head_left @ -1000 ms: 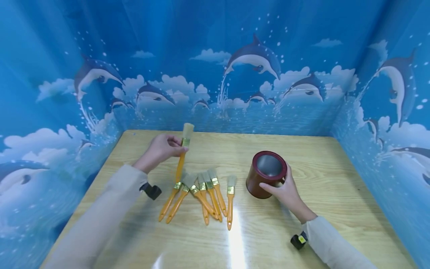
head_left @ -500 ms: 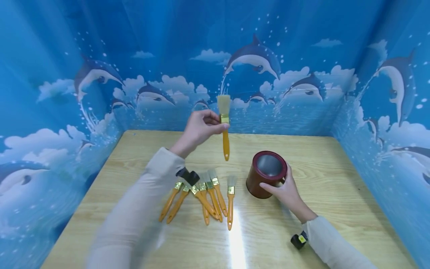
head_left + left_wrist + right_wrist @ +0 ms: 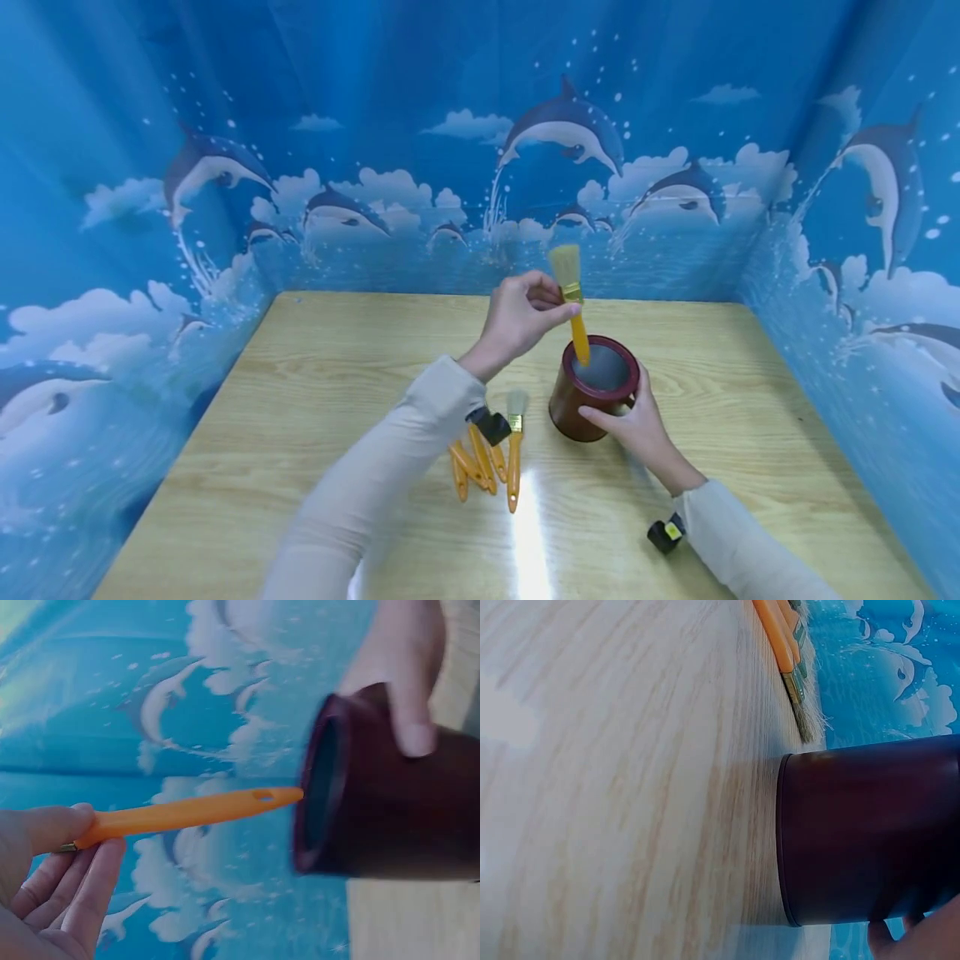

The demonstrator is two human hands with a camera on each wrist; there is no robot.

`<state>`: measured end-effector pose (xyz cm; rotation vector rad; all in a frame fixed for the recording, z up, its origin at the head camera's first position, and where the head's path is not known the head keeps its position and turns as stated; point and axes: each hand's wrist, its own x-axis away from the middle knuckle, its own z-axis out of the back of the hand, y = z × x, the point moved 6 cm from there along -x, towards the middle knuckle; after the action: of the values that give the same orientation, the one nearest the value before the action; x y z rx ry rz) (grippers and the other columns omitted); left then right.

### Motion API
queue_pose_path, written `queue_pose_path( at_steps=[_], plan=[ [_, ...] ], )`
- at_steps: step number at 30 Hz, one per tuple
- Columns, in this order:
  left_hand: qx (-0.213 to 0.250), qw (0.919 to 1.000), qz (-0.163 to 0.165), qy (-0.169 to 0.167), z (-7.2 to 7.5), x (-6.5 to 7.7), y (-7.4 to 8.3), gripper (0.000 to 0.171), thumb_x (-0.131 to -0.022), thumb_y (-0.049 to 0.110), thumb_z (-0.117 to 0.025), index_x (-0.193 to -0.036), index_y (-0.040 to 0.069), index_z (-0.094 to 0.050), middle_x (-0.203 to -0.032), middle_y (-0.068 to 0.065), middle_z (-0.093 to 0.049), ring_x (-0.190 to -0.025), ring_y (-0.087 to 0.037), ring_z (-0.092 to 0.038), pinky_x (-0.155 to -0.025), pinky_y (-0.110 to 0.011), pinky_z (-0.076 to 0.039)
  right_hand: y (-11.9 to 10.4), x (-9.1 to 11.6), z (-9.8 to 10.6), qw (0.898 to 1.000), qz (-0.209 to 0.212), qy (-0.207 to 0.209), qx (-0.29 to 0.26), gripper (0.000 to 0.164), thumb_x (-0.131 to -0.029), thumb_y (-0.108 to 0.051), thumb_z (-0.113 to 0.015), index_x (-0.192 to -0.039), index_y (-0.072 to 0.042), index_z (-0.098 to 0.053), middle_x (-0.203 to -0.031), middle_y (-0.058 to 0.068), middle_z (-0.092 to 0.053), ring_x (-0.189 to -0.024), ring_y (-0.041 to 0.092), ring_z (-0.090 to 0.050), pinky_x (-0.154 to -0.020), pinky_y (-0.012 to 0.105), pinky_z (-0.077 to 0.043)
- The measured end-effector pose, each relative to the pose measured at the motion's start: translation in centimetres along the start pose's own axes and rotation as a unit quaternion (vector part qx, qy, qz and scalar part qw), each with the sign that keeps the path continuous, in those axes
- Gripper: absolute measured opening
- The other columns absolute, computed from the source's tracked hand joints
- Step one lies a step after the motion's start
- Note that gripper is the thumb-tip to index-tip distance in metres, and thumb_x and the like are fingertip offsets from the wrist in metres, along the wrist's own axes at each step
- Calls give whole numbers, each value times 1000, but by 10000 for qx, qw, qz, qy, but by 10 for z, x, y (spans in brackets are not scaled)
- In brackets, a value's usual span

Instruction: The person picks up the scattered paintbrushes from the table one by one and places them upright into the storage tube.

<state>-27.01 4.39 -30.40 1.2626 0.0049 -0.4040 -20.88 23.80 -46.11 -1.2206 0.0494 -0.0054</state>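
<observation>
My left hand (image 3: 517, 317) pinches a paintbrush (image 3: 580, 335) by the upper end of its orange handle, near the gold ferrule. The pale bristles point up, and the handle's tip overlaps the mouth of a dark red-brown round container (image 3: 572, 417). In the left wrist view the tip of the handle (image 3: 180, 816) is right at the container's rim. My right hand (image 3: 637, 429) grips the container from its right side, thumb across the front. It stands upright on the table, and its grey inside shows from above. The right wrist view shows the container's base (image 3: 870, 832) on the wood.
Several more paintbrushes lie left of the container, partly hidden under my left forearm; the rightmost paintbrush (image 3: 514, 467) lies apart from the others. Blue dolphin-print curtains (image 3: 420, 183) enclose the wooden table (image 3: 337, 358) at the back and sides.
My left hand has carried the paintbrush from the left of the table, up and rightward, then lowered it handle-down to the container's mouth. The right hand and container have stayed in place.
</observation>
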Motion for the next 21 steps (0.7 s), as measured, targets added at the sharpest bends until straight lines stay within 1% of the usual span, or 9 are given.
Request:
queue_pose_path(
  at_steps=[4,8,13,21],
  plan=[
    [-376,9989,-154,-235,-23,5,-12,20,-82,20,-77,-93,8,-66,-89,-4,-71,-77,-9,-67,-66,-18,-55,0,0,1,10000,71,-14,-36,105,-77,-22,-82,-152,-19,-7,-152,11,-23,-137,31,-27,-108,62,-28],
    [-501,9978,-140,-412,-38,10,-23,18,-81,17,-78,-91,8,-66,-88,-3,-71,-74,-7,-66,-63,-17,-54,-1,0,0,9999,118,-24,-46,104,-78,-22,-81,-152,-20,-7,-152,11,-24,-136,30,-28,-108,61,-28],
    [-525,9970,-66,-573,-46,15,-31,17,-81,16,-78,-90,8,-66,-87,-3,-71,-73,-5,-65,-62,-17,-54,-1,0,-1,9999,135,-33,-74,104,-79,-22,-80,-152,-20,-7,-152,11,-24,-136,29,-28,-108,59,-29],
    [-515,9958,54,-761,-53,21,-40,17,-81,14,-78,-91,6,-66,-86,-4,-70,-71,-5,-65,-63,-16,-54,-2,1,0,9999,156,-11,-45,103,-79,-24,-80,-152,-19,-8,-152,11,-24,-136,29,-28,-108,58,-29]
  ],
)
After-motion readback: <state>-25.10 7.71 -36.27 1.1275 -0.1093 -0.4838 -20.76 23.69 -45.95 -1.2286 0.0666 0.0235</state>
